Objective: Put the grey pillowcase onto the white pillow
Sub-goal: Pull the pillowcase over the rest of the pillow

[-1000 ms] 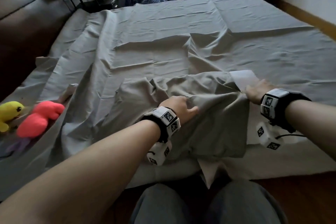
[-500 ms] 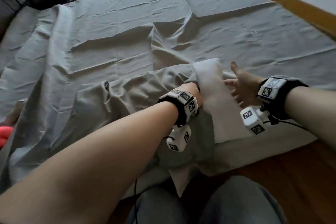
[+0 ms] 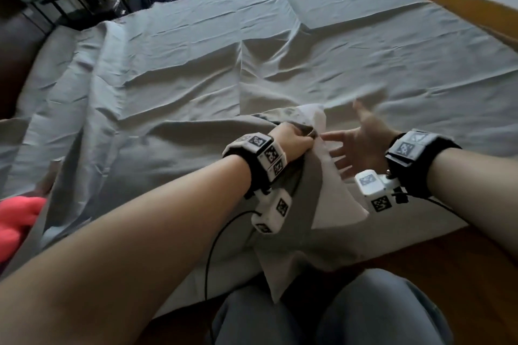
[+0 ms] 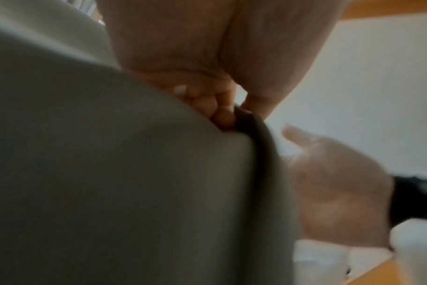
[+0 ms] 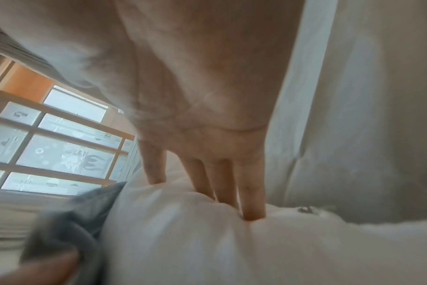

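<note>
Grey pillowcase (image 3: 179, 165) lies spread across the near side of the bed (image 3: 336, 45), and the left hand (image 3: 294, 143) grips its open edge in a curled fist, bunching the hem right against the white pillow (image 3: 336, 193). The right hand (image 3: 361, 143) is spread wide, straight fingers (image 5: 252, 192) pressing into the pillow's exposed end, holding nothing. Most of the pillow looks to be inside already; a white end and corner poke out at the mouth. What's left, by my read: tuck that end in and pull the hem over it.
</note>
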The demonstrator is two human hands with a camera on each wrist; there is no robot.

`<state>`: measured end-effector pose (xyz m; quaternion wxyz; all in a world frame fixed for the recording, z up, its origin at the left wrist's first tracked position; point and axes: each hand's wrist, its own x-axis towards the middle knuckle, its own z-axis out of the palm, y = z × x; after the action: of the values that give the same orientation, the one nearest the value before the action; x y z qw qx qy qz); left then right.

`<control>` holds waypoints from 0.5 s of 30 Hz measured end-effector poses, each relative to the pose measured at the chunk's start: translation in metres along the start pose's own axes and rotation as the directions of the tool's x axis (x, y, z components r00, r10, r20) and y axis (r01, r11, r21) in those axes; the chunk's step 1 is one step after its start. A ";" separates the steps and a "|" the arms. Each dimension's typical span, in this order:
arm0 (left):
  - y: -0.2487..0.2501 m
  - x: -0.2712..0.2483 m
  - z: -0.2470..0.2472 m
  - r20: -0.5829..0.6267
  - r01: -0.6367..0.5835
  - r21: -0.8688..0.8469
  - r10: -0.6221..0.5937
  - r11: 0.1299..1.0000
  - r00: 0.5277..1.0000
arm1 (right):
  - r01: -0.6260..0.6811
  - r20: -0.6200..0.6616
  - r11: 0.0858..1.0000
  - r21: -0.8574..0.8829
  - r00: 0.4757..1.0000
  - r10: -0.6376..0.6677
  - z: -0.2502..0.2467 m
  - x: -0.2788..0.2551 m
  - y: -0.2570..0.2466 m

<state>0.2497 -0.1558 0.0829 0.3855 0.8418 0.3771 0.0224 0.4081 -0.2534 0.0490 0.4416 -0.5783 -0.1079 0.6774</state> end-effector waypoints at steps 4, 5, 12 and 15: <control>-0.009 -0.030 0.000 0.211 0.173 0.312 -0.246 0.934 0.946 | -0.143 -0.223 0.945 -0.295 0.972 0.078 0.001 -0.008 -0.001; -0.007 -0.038 0.004 0.267 0.174 0.377 -0.287 0.910 0.920 | -0.210 -0.217 0.906 -0.368 0.967 0.136 0.001 -0.012 0.001; -0.012 -0.061 0.036 0.274 0.055 0.521 -0.228 0.852 0.934 | -0.237 0.005 0.934 -0.267 0.969 0.248 0.011 -0.029 0.029; -0.006 -0.061 0.034 0.302 0.109 0.052 -0.119 0.993 0.946 | -0.100 0.111 0.988 -0.121 0.987 0.114 0.024 -0.032 0.047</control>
<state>0.2139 -0.2148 0.0703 0.4249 0.8186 0.3615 -0.1366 0.3630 -0.2953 0.0475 0.3634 -0.5670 -0.1414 0.7256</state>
